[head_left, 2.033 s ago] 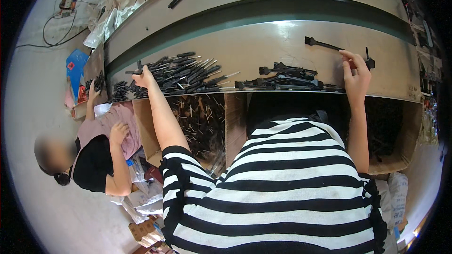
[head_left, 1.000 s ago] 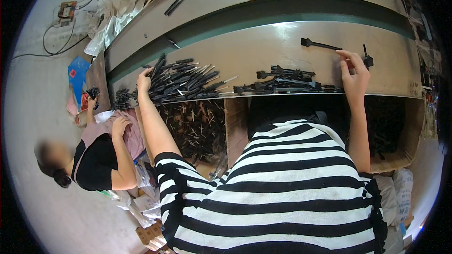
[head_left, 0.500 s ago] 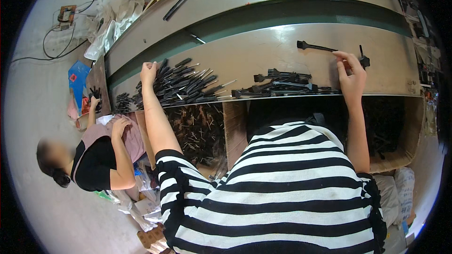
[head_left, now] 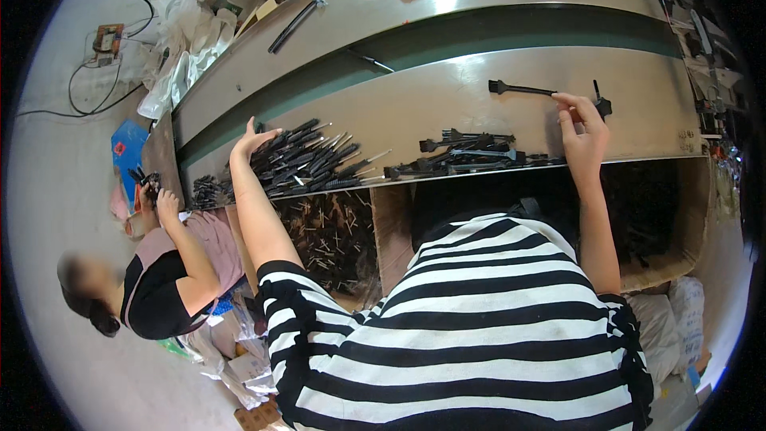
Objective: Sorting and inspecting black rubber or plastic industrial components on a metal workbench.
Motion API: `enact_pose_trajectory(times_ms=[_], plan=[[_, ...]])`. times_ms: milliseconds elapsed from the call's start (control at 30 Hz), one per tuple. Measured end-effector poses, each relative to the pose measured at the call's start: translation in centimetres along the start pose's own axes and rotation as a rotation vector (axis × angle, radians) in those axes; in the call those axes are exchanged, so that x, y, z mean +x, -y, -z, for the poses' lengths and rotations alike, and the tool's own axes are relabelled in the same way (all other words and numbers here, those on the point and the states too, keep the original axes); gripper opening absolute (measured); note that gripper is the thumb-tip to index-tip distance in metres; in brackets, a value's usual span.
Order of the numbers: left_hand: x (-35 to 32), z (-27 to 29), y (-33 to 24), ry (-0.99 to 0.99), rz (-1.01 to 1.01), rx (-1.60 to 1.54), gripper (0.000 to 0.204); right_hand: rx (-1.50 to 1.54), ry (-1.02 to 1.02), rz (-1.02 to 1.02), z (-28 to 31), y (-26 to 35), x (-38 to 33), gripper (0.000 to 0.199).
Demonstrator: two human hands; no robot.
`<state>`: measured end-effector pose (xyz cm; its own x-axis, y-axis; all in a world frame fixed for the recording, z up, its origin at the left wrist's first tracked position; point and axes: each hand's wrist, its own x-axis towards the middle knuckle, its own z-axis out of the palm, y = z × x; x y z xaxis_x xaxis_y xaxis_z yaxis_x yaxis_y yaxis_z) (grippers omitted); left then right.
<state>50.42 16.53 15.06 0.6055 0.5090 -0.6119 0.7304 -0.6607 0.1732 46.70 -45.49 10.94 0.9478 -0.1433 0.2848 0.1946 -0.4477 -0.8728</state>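
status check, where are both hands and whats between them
Left hand at upper-left edge of slim brush pile, grip unclear. Right hand at handle end of flat black brush, grip unclear. Flat brush heap lies between them.

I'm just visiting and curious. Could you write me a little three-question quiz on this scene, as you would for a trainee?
1. Which of the person's hands is at the pile of slim black brushes?
2. True or false: a thin piece with a shiny end lies on the green strip.
3. Fill in: the right hand is at the ____ end of the flat-headed brush.

Key: 1. The left hand. 2. True. 3. Handle.
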Motion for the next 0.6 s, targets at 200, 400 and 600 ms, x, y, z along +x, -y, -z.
enact_pose_trajectory(times_ms=[200, 400, 600], plan=[[0.3, -3.3, -8.5, -0.609, -0.651, 0.427, 0.064, -0.008, -0.016, -0.002, 0.0, -0.1, 0.0, 0.019], [-7.4, -14.8, -25.2, -0.350, -1.361, 0.324, 0.030, -0.011, -0.013, 0.001, 0.1, -0.2, -0.1, 0.019], [-7.2, -19.3, -28.9, -0.371, -1.360, 0.392, 0.013, -0.042, -0.004, 0.000, -0.3, 0.1, -0.5, 0.018]])
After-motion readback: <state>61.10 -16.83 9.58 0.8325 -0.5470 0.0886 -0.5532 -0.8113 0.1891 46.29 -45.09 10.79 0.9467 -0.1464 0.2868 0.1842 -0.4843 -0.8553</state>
